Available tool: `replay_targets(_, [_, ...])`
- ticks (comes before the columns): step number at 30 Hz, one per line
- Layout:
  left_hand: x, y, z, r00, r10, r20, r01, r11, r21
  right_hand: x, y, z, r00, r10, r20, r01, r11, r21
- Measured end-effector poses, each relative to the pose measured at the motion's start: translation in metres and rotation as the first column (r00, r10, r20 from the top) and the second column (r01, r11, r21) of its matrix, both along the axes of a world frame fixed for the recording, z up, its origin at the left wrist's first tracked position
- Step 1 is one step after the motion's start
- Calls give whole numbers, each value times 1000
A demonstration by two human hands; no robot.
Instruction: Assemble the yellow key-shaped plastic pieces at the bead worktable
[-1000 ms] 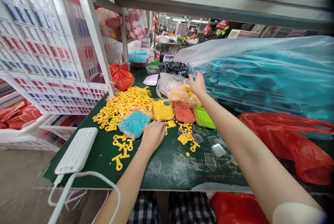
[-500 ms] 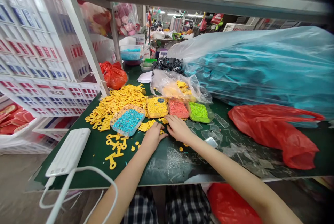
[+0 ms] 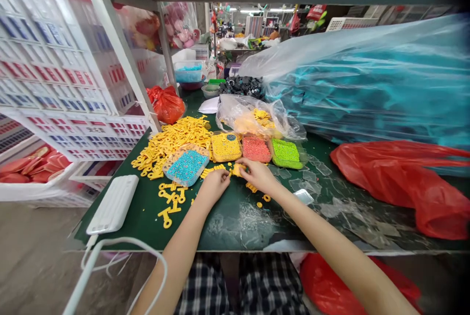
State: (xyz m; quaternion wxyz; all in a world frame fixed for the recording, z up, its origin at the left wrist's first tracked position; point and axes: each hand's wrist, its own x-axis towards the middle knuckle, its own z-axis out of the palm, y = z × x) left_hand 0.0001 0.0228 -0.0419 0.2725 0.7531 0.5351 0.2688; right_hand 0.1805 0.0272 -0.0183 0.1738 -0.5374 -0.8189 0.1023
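Observation:
My left hand [image 3: 215, 183] and my right hand [image 3: 257, 174] meet over the green table [image 3: 235, 222], both pinching a small yellow plastic piece [image 3: 237, 169] between them. Just beyond the hands stand trays of tiny beads: blue [image 3: 187, 166], yellow [image 3: 225, 146], red [image 3: 256, 148] and green [image 3: 285, 152]. A heap of yellow key-shaped pieces [image 3: 174, 141] lies to the left, with loose ones [image 3: 171, 202] near my left hand.
A clear bag with yellow pieces [image 3: 253, 119] sits behind the trays. Clear plastic covers [image 3: 308, 183] lie right of my hands. A red bag [image 3: 400, 183] and a big blue-filled bag [image 3: 367, 90] fill the right. A white power bank [image 3: 113, 205] lies at the left front.
My right hand came back from the clear bag to the table in front of the trays and joined the left hand on a yellow piece, now lifted between them.

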Motion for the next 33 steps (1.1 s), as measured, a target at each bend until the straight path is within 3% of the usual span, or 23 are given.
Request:
replay_targets(5, [-8,-3,15,987,83,134,-88,996,33,6,-16,-7,935,130,-330,-215,947,-237])
replay_targets(9, [-11,-8,24,929,-6,369,38,996,-79,5,-26,-11,945,219,-242,-275,933,-231])
replay_targets(12, [-12,-11,26,909,-8,417,60,992,-112,5,-31,-9,958,245,-148,-265,955,-135])
replay_targets(23, [-11,-14,22,968,-56,245,92,986,-137,-3,-40,-9,948,308,78,-312,950,34])
replay_targets(29, [-13,-15,23,990,-26,135,43,991,-128,-3,-37,-13,955,289,62,-291,956,25])
replay_targets(33, [-18,-17,26,997,-81,8,81,983,-164,-3,-36,-16,952,300,57,-301,953,15])
